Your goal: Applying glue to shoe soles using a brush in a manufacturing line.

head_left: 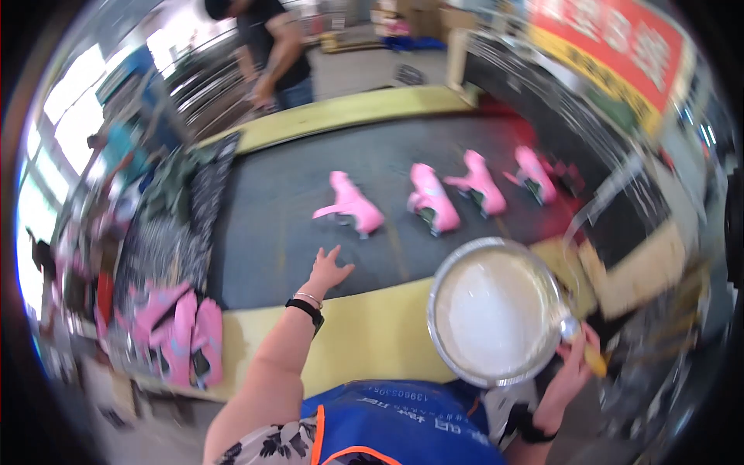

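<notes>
My left hand (331, 269) reaches over the dark conveyor belt (267, 225) with its fingers spread and nothing in them. Just beyond it lies the nearest pink shoe upper (353, 208), apart from the fingertips. Farther right on the belt are more pink uppers: one (432, 200), a second (479, 184) and a third (535, 177) in the red glow. My right hand (577, 360) is closed round a yellow-handled tool (595, 361) with a metal collar, at the right rim of a round metal bowl (439, 341). White liquid (496, 318) fills the bowl; the tool's working end is not clear.
A yellow ledge (341, 329) runs along the near side of the belt, another yellow board (349, 108) along the far side. Several pink uppers (182, 333) are heaped at the left. Beyond the belt stands a person (279, 54) in black. A red sign (620, 50) stands far right.
</notes>
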### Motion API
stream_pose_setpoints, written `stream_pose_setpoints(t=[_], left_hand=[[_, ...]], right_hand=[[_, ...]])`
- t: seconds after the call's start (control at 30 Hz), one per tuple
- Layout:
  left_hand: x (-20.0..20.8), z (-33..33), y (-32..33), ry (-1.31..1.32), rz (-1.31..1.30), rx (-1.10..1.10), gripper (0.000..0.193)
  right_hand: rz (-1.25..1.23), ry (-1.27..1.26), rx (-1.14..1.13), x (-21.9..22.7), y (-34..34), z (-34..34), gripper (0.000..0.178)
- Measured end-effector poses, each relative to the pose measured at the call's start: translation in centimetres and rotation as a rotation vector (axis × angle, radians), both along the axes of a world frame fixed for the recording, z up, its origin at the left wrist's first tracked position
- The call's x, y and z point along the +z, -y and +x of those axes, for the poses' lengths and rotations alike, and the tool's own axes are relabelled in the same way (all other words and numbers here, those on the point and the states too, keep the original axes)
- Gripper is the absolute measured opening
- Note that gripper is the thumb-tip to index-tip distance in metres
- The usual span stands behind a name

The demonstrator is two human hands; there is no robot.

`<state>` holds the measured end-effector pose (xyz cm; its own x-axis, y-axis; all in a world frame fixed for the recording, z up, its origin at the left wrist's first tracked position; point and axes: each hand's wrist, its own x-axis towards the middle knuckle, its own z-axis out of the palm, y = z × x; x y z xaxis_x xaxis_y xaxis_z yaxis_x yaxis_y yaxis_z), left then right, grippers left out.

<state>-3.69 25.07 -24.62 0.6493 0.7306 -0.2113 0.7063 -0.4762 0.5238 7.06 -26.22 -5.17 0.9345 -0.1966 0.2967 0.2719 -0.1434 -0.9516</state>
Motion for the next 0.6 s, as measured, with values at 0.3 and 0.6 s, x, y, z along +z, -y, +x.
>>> stream_pose_setpoints(t=[0.3,0.6], left_hand=[[8.7,-23.0,-0.1,-0.623,0.692,0.806,0.094],[15.6,-33.7,0.1,-0.724,0.501,0.539,0.086]], right_hand=[[-0.058,-0.073,-0.041,1.3,0.4,3.1,0.051],[0.024,-0.046,0.097,3.2,-2.8,2.0,0.048]])
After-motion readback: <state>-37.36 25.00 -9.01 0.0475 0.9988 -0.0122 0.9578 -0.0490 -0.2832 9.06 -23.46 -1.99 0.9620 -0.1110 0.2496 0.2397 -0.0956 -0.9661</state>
